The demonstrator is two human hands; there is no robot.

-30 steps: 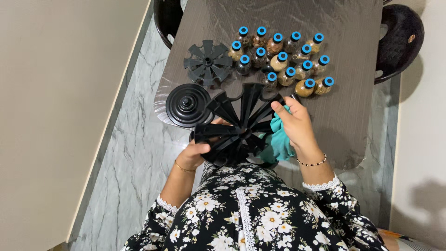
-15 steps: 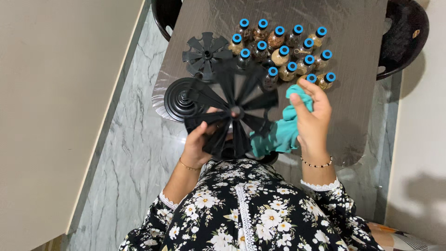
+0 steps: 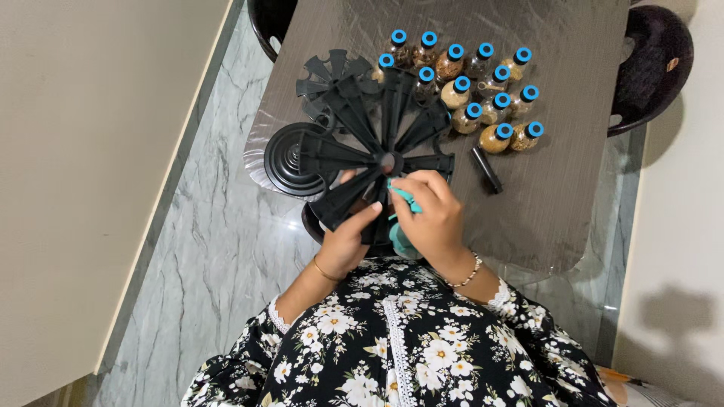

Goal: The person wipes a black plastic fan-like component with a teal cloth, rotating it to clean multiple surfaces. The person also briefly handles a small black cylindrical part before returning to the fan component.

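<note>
A large black star-shaped plastic rack piece is held up over the near edge of the table. My left hand grips it by its lower spokes. My right hand presses a teal cloth against the rack near its hub, with most of the cloth bunched under the palm. Behind the rack stand several small spice bottles with blue caps; a few are partly hidden by the spokes.
A round black ribbed base and a smaller black star-shaped piece lie left of the bottles. A short black rod lies on the dark table. Black chairs stand at the far corners. Marble floor lies to the left.
My right hand has come in from the right, carrying the cloth onto the rack's hub. The rack has tilted up and away, uncovering the black rod on the table.
</note>
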